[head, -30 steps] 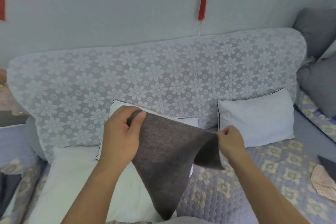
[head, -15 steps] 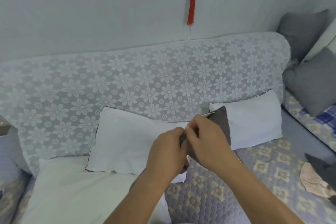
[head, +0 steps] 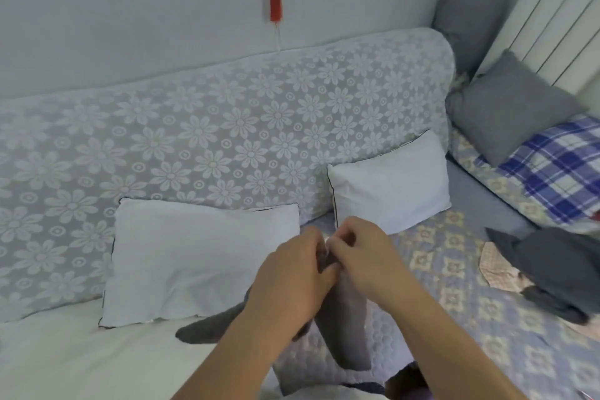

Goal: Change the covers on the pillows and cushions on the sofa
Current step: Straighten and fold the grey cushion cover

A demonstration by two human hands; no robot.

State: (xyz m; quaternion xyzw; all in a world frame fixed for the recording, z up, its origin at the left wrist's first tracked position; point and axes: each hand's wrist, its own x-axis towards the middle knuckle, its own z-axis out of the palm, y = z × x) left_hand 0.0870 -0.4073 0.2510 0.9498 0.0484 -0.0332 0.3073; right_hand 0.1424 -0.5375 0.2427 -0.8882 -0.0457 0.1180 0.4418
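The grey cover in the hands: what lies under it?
Under the grey cover lie the patterned quilted seat and, toward its left end, a white sheet. Both hands, left hand and right hand, hide its top edge.

On the sofa seat (head: 454,273) two pillows (head: 201,260) lean against the backrest (head: 227,127), one left, one right (head: 389,182), with a cover (head: 344,318) hanging before them and cushions (head: 509,110) far right.
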